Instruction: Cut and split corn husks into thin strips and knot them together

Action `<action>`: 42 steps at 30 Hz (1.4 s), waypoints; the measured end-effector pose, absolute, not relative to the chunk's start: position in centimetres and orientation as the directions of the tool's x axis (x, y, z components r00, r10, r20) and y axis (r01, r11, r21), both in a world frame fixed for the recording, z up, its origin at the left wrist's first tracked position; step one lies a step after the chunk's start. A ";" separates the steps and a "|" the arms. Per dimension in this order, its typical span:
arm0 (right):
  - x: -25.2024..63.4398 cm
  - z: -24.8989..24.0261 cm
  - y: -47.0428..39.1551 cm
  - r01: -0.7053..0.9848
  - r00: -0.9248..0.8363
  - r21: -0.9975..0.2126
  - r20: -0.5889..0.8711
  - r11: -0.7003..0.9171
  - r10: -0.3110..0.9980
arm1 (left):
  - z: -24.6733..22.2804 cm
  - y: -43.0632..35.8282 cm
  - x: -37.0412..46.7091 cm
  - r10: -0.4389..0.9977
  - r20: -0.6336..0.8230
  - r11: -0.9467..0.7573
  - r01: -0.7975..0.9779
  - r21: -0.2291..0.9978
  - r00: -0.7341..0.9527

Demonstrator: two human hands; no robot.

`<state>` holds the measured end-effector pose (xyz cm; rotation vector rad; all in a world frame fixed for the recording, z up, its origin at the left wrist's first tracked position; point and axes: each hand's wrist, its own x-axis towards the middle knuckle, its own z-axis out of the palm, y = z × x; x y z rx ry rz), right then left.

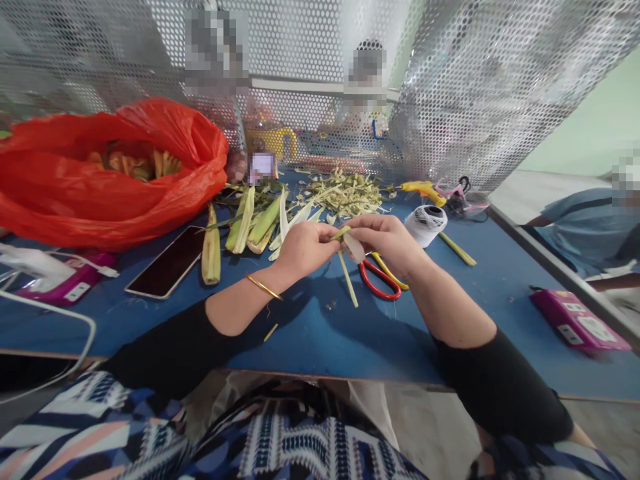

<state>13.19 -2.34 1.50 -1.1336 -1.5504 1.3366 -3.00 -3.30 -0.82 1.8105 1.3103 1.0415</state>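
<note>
Both my hands meet over the blue table. My left hand (305, 250) pinches one side of a pale green husk strip (341, 233), and my right hand (383, 241) grips its other side. A pale husk petal (355, 248) hangs below the right fingers. Beneath the hands a thin green stem (349, 280) points down toward me; whether it joins the strip is hidden by the fingers. Under my right wrist lie scissors with red and yellow handles (381, 280). A spool of white thread (426, 225) stands just right of that hand.
Corn husks (263, 220) and a pile of husk scraps (345, 192) lie behind my hands. A red plastic bag (165, 207), a phone (167, 263) and a yellow glue gun (424, 191) sit around. A purple box (577, 320) is at right; perforated metal mesh (310, 47) stands behind.
</note>
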 end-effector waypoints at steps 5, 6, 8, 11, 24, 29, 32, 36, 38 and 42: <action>12.9 1.6 -2.8 0.144 -0.232 -0.983 0.079 0.115 0.969 | -0.1 -4.3 -2.8 0.919 0.336 -0.391 0.569 0.723 0.205; 12.8 1.5 -2.8 0.166 -0.225 -0.976 0.099 0.138 0.969 | 0.0 -4.4 -2.8 0.914 0.353 -0.400 0.595 0.697 0.201; 12.6 1.4 -2.9 0.196 -0.231 -0.965 0.129 0.176 0.964 | 0.0 -4.6 -2.7 0.914 0.358 -0.397 0.601 0.694 0.190; 12.5 1.4 -3.0 0.165 -0.229 -0.966 0.161 0.201 0.960 | -0.4 -4.2 -2.8 0.939 0.303 -0.344 0.494 0.799 0.164; 12.9 1.2 -2.7 0.276 -0.210 -0.944 0.126 0.183 0.970 | -0.5 -4.4 -2.6 0.932 0.331 -0.344 0.650 0.678 0.148; 12.9 1.2 -2.6 0.240 -0.277 -0.967 0.022 0.091 0.961 | -0.2 -4.8 -2.7 0.896 0.390 -0.395 0.780 0.486 0.210; 12.8 1.1 -2.6 0.235 -0.230 -0.967 0.040 0.096 0.972 | -0.3 -4.7 -2.7 0.890 0.388 -0.407 0.800 0.442 0.238; 12.8 0.8 -2.4 0.256 -0.222 -0.960 0.055 0.112 0.974 | -0.7 -4.3 -2.8 0.889 0.396 -0.420 0.751 0.509 0.229; 13.0 0.8 -2.3 0.250 -0.281 -0.956 0.078 0.151 0.956 | -0.9 -4.1 -2.9 0.890 0.412 -0.418 0.717 0.558 0.197; 13.6 1.1 -2.2 0.305 -0.329 -0.903 0.197 0.302 0.924 | -1.2 -3.4 -3.1 0.896 0.429 -0.391 0.665 0.636 0.117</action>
